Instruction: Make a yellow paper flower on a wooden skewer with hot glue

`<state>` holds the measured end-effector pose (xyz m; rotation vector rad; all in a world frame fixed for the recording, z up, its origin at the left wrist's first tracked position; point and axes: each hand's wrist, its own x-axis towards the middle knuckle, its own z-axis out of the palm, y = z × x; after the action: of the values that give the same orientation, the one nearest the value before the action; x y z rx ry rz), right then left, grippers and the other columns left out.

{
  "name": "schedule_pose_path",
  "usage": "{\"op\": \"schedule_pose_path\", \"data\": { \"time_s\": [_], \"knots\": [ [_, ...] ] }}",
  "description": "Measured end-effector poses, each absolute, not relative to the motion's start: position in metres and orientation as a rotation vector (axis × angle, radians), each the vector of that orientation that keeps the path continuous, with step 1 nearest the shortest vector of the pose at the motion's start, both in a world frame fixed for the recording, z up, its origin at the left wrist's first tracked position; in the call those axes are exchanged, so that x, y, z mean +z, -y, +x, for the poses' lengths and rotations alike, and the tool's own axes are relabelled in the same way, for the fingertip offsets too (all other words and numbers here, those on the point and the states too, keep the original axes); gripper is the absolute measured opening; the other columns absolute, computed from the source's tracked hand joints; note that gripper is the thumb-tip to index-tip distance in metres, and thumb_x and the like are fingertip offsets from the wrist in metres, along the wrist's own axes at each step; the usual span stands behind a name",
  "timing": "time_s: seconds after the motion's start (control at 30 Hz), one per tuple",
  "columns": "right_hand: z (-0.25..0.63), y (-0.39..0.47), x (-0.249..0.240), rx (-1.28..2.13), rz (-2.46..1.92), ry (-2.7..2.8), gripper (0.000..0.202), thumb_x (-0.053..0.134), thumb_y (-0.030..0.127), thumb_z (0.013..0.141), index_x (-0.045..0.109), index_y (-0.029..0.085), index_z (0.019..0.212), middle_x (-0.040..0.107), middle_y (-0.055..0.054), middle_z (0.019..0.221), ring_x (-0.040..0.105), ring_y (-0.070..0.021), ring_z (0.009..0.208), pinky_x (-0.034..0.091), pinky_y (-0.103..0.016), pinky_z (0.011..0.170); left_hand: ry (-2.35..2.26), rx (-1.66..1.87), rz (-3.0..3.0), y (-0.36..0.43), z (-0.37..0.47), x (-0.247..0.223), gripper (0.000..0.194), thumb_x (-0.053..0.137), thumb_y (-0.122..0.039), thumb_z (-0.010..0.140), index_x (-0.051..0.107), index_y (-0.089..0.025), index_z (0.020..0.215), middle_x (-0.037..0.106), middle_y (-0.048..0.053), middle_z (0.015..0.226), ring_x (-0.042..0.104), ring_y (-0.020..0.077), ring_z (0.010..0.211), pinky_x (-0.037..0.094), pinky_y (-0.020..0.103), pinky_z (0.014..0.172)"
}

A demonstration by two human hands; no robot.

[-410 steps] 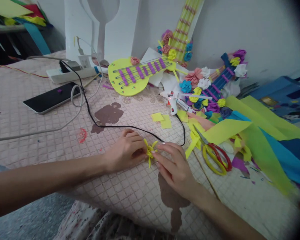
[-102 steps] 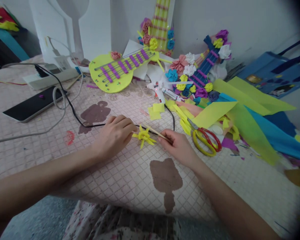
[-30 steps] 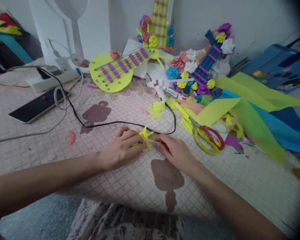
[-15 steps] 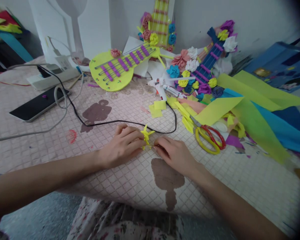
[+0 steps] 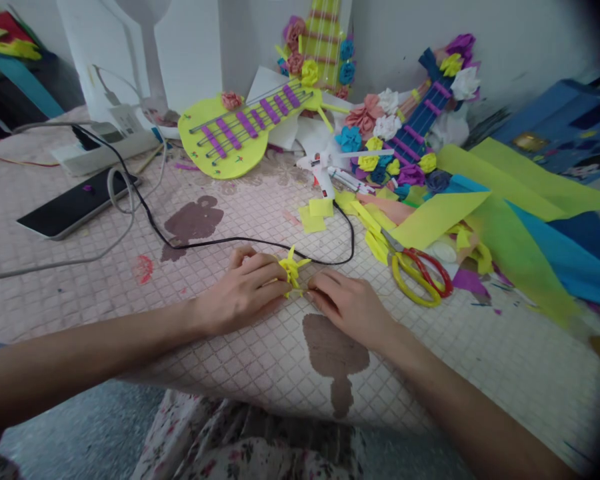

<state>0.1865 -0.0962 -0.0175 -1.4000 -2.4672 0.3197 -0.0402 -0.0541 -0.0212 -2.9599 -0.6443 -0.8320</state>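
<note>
Pinched in the fingers of my left hand [image 5: 253, 287] is a small yellow paper flower [image 5: 292, 268] with pointed petals. Just to its right, my right hand [image 5: 347, 300] is closed, thumb and fingertips pressed together near the flower's base. A thin pale strand seems to run between the two hands, but what the right fingers hold is too small to name. Both hands rest low over the quilted tablecloth [image 5: 260, 360]. Beyond them lies a white glue gun [image 5: 322, 175] with its black cord [image 5: 240, 240] looping behind the flower.
Scissors [image 5: 420, 277] with red and yellow handles lie right of my hands, beside yellow and blue crepe paper [image 5: 530, 247]. Paper guitars [image 5: 225, 137] decorated with flowers stand at the back. A phone [image 5: 75, 203] and a power strip [image 5: 107, 150] are at the left.
The hands stay almost in place, with the flower still in the left fingers. The view has shifted very slightly.
</note>
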Motion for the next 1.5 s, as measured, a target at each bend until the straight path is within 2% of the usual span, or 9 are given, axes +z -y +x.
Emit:
{"op": "schedule_pose_path", "data": {
  "time_s": [1.5],
  "knots": [
    [0.185,0.0971,-0.017,0.242,-1.397,2.491,0.013,0.043,0.028,0.092,0.053,0.019,0.09,0.062,-0.002,0.09,0.058,-0.0136,0.076,0.041,-0.024,0.06,0.571,-0.796,-2.93,0.0536,-0.0422,-0.0204,0.012,0.046,-0.016,0.093,0.057,-0.018,0.097,0.066,0.002,0.098,0.054,0.0196,0.095,0.031,0.041,0.086]
  ]
}}
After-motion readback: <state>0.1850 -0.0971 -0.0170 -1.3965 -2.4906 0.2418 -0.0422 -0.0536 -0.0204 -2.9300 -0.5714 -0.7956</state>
